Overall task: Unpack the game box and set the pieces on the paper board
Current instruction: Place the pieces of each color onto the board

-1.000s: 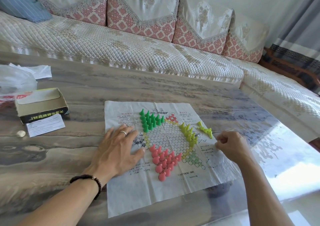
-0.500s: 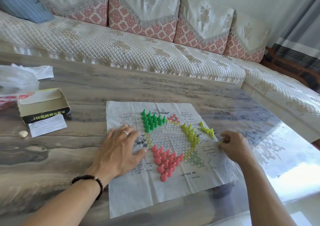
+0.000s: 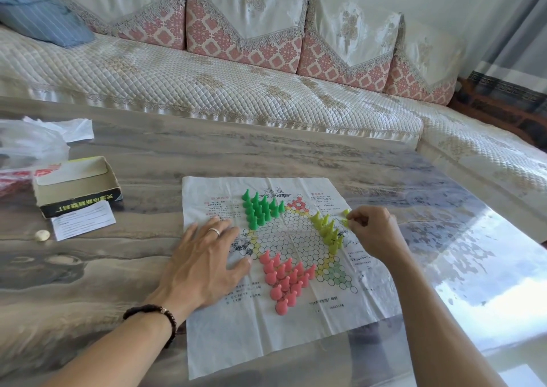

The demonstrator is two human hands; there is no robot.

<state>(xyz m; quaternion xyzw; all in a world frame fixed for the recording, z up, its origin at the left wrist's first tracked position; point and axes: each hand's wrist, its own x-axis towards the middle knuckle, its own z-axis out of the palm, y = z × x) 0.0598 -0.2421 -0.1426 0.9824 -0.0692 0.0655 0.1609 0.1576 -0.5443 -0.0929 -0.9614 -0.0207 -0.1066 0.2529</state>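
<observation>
The paper board lies flat on the table, printed with a star of circles. Several green pieces stand in its far corner, several pink pieces in the near one, and several yellow pieces along the right side. My left hand lies flat with spread fingers on the board's left part. My right hand is at the loose yellow pieces on the board's right edge, fingertips pinched on one of them. The open game box sits at the left.
A white leaflet and a small pale pebble-like thing lie by the box. Plastic bags are at the far left. A quilted sofa runs behind the marble-patterned table, whose right end reflects bright light.
My right hand moved up and left across the board's right edge to the loose yellow pieces and closed its fingertips on one. My left hand stayed flat on the board.
</observation>
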